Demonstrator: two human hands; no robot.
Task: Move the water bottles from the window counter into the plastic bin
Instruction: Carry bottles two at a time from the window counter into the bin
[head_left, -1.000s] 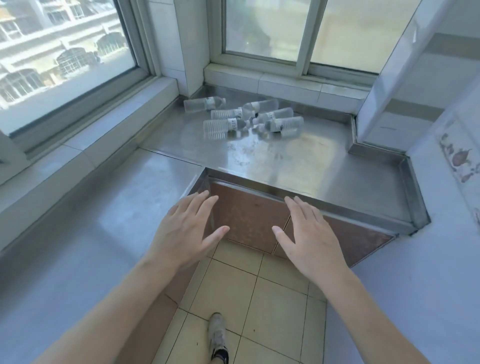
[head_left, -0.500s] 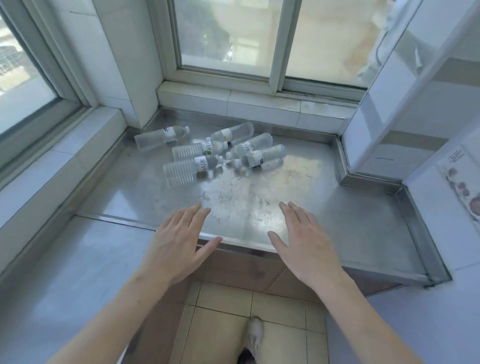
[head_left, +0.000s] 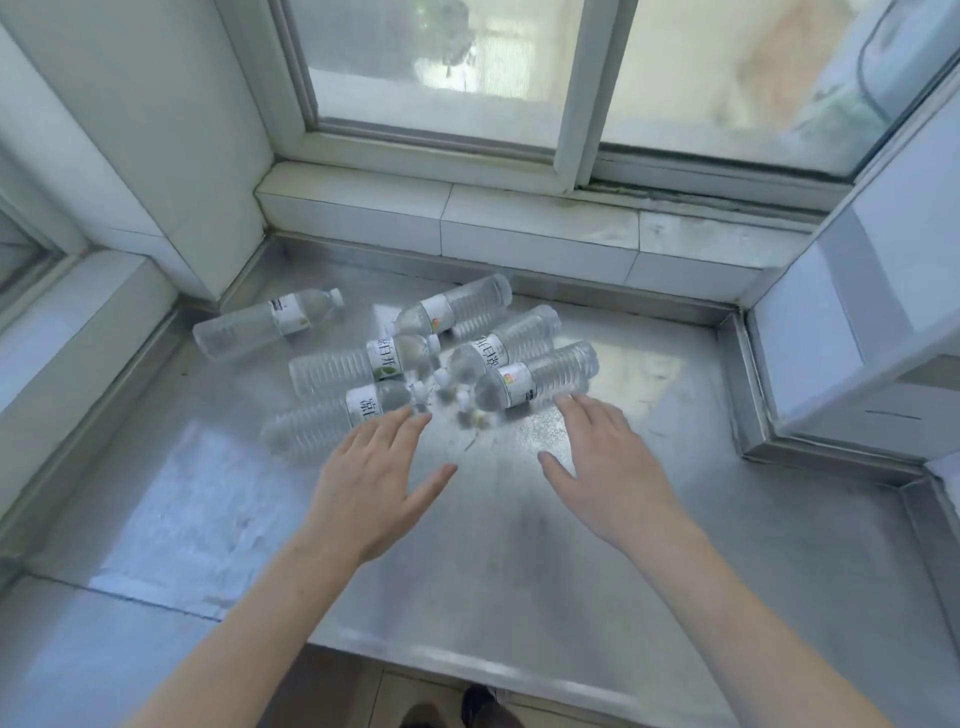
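At the bottom edge, dark shoes (head_left: 470, 709) show on the floor below the steel counter (head_left: 519, 571). Above the counter both hands reach forward, palms down, fingers straight and spread, holding nothing. The left hand (head_left: 371, 483) has its fingertips over the nearest bottle (head_left: 332, 418); whether they touch it cannot be told. The right hand (head_left: 605, 460) has its fingertips just short of another bottle (head_left: 540, 379). Beyond them, 6 clear water bottles (head_left: 447, 353) lie on their sides in a loose cluster, caps mostly inward, white labels with blurred Chinese characters. Behind stands the window (head_left: 571, 83).
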